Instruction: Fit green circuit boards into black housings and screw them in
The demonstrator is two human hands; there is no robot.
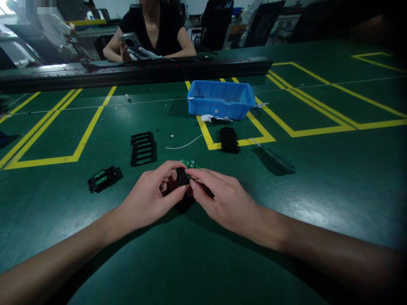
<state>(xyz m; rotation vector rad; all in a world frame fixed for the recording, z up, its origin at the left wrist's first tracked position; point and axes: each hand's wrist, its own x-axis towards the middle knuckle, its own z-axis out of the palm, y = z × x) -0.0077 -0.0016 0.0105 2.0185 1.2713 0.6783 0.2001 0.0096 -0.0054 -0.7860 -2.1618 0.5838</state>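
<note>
Black plastic and a bit of green circuit board (190, 163) meet between the fingertips, just above the green tabletop (190, 271). The left hand (155, 190) has its thumb and forefinger closed around a small black part (182, 177); the right hand (227, 201) pinches in from the other side, its fingertips touching the same piece. Whether board and part are joined I can't tell, as the fingers cover the seam.

Near the left hand lies a black frame with green strips (102, 178) set in it, which I'd take as the one piece done. Beyond are a row of slotted black frames (143, 149) and a dark stack of parts (229, 140), no green visible on either, so most seem left to do. A white wire (184, 146) lies between them. Right of the stack rests a dark-handled tool (278, 163); behind stands a blue bin (221, 106). Across the table, a person (152, 36) holds a phone (131, 40).
</note>
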